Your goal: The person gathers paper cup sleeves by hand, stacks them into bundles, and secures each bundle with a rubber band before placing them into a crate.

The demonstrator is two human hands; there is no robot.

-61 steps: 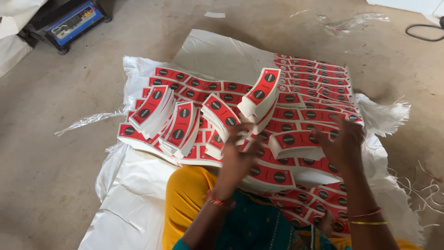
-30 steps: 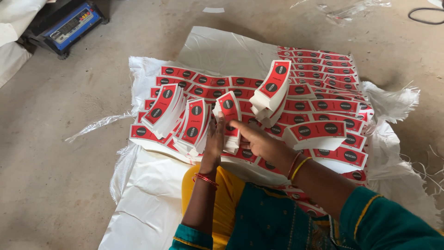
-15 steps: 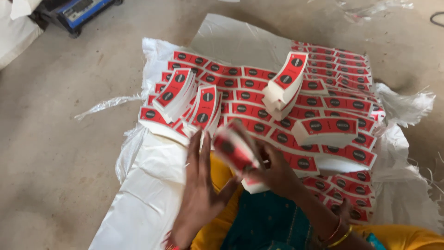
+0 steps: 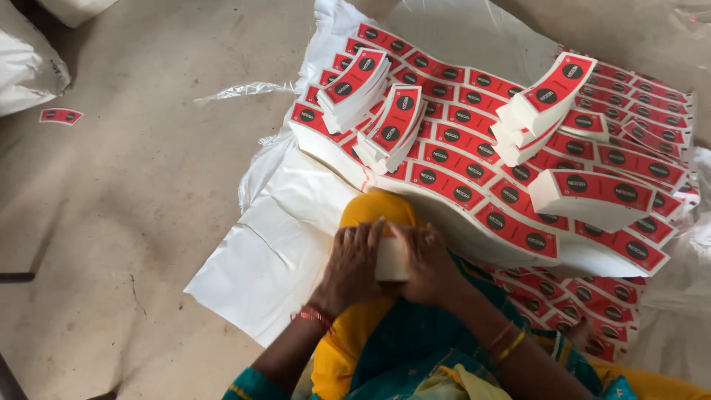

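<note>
Both my hands press a small stack of curved paper blanks [image 4: 390, 259] between them over my lap. My left hand [image 4: 349, 268] cups its left side and my right hand [image 4: 428, 263] cups its right side; only the stack's white edge shows. Just beyond lies a wide spread of red curved blanks with black round marks [image 4: 474, 159], laid in overlapping rows. Loose stacks rest on top of the rows: two at the left [image 4: 355, 85] [image 4: 396, 122], one tilted in the middle [image 4: 544, 100], one at the right [image 4: 592, 196].
The blanks lie on white plastic sheeting [image 4: 259, 252] spread over a bare concrete floor [image 4: 126, 222]. A single red blank [image 4: 61, 115] lies on the floor at far left, next to a white sack [image 4: 29, 67]. More red rows [image 4: 563, 300] run by my right knee.
My hands drew a stack out of the spread and pulled it back to my lap, closing on it from both sides. The view has tilted down and closer.
</note>
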